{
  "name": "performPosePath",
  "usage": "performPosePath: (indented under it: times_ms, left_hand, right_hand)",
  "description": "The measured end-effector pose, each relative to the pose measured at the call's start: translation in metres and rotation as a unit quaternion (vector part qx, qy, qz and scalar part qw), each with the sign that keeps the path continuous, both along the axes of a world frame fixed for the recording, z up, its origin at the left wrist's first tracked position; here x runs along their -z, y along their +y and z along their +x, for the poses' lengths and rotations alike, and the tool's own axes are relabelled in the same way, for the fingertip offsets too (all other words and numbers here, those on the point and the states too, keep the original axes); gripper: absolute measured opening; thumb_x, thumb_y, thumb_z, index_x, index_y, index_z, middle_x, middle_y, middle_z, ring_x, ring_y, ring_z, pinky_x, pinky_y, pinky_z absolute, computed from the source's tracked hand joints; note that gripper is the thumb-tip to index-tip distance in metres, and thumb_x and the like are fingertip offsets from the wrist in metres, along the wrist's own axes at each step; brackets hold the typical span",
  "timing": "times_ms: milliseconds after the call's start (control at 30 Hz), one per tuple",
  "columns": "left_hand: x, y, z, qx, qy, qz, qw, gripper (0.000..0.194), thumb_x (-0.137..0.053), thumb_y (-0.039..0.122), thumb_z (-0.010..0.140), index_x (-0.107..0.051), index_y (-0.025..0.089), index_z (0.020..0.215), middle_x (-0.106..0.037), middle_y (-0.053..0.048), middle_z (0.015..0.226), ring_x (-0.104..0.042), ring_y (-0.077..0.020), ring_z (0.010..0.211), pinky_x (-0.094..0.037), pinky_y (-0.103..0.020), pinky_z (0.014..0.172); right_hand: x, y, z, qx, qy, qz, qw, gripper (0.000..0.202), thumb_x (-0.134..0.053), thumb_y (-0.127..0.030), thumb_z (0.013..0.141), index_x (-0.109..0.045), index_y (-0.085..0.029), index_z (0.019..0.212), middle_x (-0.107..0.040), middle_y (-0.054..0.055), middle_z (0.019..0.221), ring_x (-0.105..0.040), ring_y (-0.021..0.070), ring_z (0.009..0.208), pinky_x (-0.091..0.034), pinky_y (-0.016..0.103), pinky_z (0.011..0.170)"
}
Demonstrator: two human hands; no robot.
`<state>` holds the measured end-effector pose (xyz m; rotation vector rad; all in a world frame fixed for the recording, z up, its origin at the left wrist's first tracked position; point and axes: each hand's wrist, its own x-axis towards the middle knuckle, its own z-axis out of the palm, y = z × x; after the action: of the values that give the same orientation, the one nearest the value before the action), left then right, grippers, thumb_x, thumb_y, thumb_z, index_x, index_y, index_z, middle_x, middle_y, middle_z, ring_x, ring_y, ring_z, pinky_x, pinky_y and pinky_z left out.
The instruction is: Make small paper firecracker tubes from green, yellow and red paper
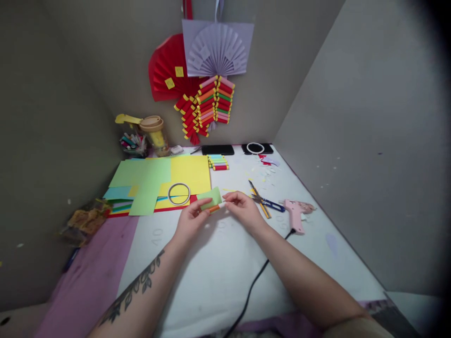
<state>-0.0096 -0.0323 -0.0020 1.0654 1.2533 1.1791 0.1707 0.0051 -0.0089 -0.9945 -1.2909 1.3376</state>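
Both hands are over the middle of the white table. A small light green paper piece rises behind an orange and white pen-like stick. My left hand pinches the left end of the stick and the lower left of the green piece. The fingers of my right hand are closed at the white right end of the stick, by the paper's right edge. Behind them, small rolled paper tubes in several colours with yellow ends lie in a row.
Coloured sheets and a tape ring lie left. Scissors, a cutter and a pink glue gun with black cord are right. Phones, a cup and pens stand behind; paper fans hang above.
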Motion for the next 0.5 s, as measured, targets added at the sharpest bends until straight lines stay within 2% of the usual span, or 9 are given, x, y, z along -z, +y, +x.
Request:
performPosePath:
  times_ms: [100,200,300,400,500]
  left_hand:
    - [-0.0005,-0.0004,0.0008,0.007,-0.017,0.008,1.0,0.037,-0.069,0.029,0.07,-0.068,0.016,0.105,-0.067,-0.004,0.078,-0.055,-0.0114,0.064,-0.042,-0.023,0.061]
    - [-0.0006,-0.0003,0.0013,0.012,-0.023,0.008,1.0,0.035,-0.069,0.028,0.069,-0.069,0.016,0.102,-0.068,-0.005,0.083,-0.058,-0.0127,0.069,-0.044,-0.024,0.065]
    - [0.0004,0.0012,0.0008,-0.01,-0.006,0.007,1.0,0.035,-0.07,0.029,0.068,-0.07,0.015,0.101,-0.066,-0.004,0.078,-0.057,-0.0131,0.068,-0.044,-0.023,0.063]
    - [0.0015,0.0032,-0.0002,-0.02,0.005,0.007,1.0,0.037,-0.071,0.031,0.068,-0.07,0.015,0.101,-0.067,-0.005,0.08,-0.058,-0.0139,0.071,-0.044,-0.023,0.064]
    - [0.0013,0.0041,-0.0008,-0.008,0.016,0.003,1.0,0.037,-0.071,0.033,0.069,-0.07,0.014,0.1,-0.068,-0.006,0.083,-0.058,-0.0143,0.073,-0.045,-0.024,0.065]
  right_hand:
    - [-0.0028,-0.0018,-0.0005,-0.037,0.026,-0.003,0.999,0.021,-0.072,-0.031,0.068,-0.057,-0.02,0.076,-0.062,0.003,0.099,-0.058,0.0173,0.091,-0.045,0.031,0.082]
    - [-0.0026,-0.0047,-0.0028,-0.07,0.03,-0.016,0.997,0.025,-0.071,-0.035,0.069,-0.053,-0.021,0.079,-0.061,0.0,0.083,-0.058,0.0152,0.076,-0.047,0.029,0.071]
    - [-0.0003,-0.0069,-0.0052,-0.037,0.002,-0.016,0.999,0.028,-0.071,-0.039,0.07,-0.052,-0.021,0.079,-0.055,-0.002,0.07,-0.054,0.0136,0.065,-0.045,0.026,0.062]
    - [0.0011,-0.0078,-0.0069,0.007,-0.011,0.002,1.0,0.026,-0.07,-0.038,0.07,-0.052,-0.021,0.078,-0.054,-0.002,0.069,-0.052,0.013,0.065,-0.044,0.025,0.06]
    - [0.0008,-0.008,-0.0072,0.015,-0.02,0.012,1.0,0.021,-0.069,-0.035,0.071,-0.058,-0.02,0.078,-0.057,0.0,0.073,-0.054,0.0135,0.068,-0.045,0.026,0.063]
